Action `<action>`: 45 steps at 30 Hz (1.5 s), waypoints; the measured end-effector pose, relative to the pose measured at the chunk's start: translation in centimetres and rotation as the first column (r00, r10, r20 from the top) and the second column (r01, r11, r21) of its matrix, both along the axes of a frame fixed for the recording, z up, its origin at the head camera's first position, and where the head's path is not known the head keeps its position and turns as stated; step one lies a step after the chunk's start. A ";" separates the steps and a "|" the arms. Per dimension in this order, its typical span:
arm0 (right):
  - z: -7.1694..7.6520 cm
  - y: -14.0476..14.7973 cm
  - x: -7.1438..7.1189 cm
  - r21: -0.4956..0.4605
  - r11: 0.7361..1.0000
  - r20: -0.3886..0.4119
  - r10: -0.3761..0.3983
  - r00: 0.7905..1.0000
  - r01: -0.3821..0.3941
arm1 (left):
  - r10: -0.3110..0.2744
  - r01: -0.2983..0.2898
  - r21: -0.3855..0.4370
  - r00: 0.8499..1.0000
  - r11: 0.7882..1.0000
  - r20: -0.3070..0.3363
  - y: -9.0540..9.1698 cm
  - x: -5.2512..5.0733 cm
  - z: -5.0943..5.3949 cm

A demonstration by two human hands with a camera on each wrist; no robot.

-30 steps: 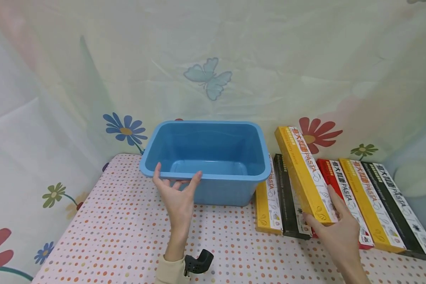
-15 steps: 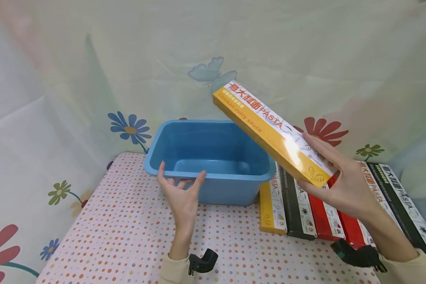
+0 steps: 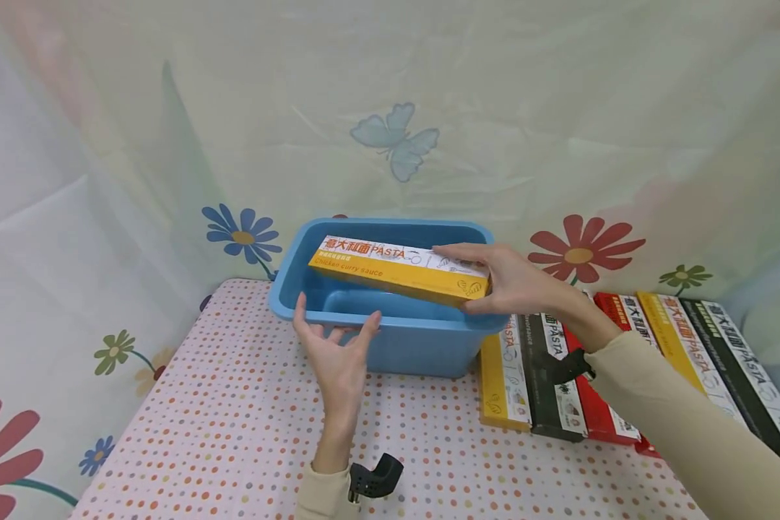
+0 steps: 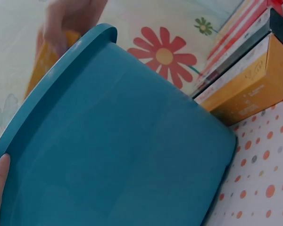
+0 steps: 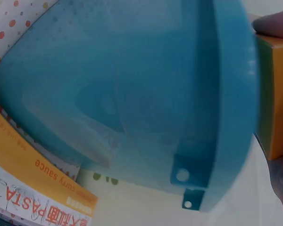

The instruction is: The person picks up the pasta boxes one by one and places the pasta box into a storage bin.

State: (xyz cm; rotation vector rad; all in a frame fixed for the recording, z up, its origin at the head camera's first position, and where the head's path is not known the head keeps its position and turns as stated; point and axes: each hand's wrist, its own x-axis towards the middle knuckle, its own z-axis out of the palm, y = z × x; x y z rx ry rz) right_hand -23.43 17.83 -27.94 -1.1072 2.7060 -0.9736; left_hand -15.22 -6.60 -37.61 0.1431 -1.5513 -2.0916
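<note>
Over the mouth of the blue tub [image 3: 422, 352], the right hand [image 3: 512, 278] has thumb and fingers clamped on one end of a yellow pasta box [image 3: 390, 271], held crosswise and a little aslant. Whether it touches the inner wall, I can't tell. At the near rim, the left hand [image 3: 334, 361] grips the tub, thumb and forefinger hooked at the lip.

To my eye, the filling has barely begun: this one carton is at the tub but not yet released, and I can make out no other inside. What seems left is the row to the right on the table [image 3: 234, 433]: a yellow carton [image 3: 503, 375] just beside the tub, then a black carton [image 3: 552, 393], red ones partly behind the sleeve [image 3: 682, 415], another yellow and another black at the far end.

The tub is smooth, faintly shiny plastic with rounded corners, a thick turned-out rim and, seen from the right wrist, little holed tabs [image 5: 182, 175] under it. The cartons are long, slim, crisp-edged card, printed in white and colour. Dotted cloth covers the table; behind hangs a creased backdrop [image 3: 481, 130] with flowers and a butterfly.
</note>
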 end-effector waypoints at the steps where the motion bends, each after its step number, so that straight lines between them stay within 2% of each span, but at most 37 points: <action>1: -0.2 -0.3 -0.5 0.017 1.000 0.007 0.015 1.000 -0.015 | -0.002 0.002 0.001 1.000 1.000 0.003 0.0 0.0 0.0; 5: -0.9 -1.3 -2.0 0.071 0.993 0.068 0.085 0.994 -0.089 | -0.012 0.012 0.014 1.000 1.000 -0.004 0.1 0.0 -0.1; 10: -1.6 -2.3 -3.4 0.103 0.979 0.166 0.156 0.974 -0.174 | -0.012 0.012 0.014 1.000 1.000 -0.006 0.2 0.1 0.0; 16: -2.6 -3.0 -4.1 0.145 0.966 0.203 0.183 0.962 -0.214 | -0.011 0.011 0.007 1.000 1.000 -0.001 0.3 0.3 0.0; 23: -2.7 -3.6 -4.7 0.135 0.953 0.246 0.232 0.941 -0.271 | -0.001 0.001 -0.011 1.000 1.000 -0.012 0.0 0.5 -0.1; 33: -2.6 -3.6 -5.1 0.187 0.942 0.344 0.204 0.917 -0.279 | 0.018 -0.018 -0.024 1.000 1.000 -0.011 -0.1 0.5 -0.1; 40: -2.5 -3.2 -4.9 0.223 0.936 0.361 0.180 0.915 -0.273 | 0.005 -0.005 -0.014 1.000 1.000 -0.017 0.1 0.6 -0.2; 45: -2.5 -3.2 -4.6 0.284 0.931 0.370 0.115 0.922 -0.230 | -0.003 0.003 -0.008 1.000 1.000 -0.030 0.2 0.6 -0.2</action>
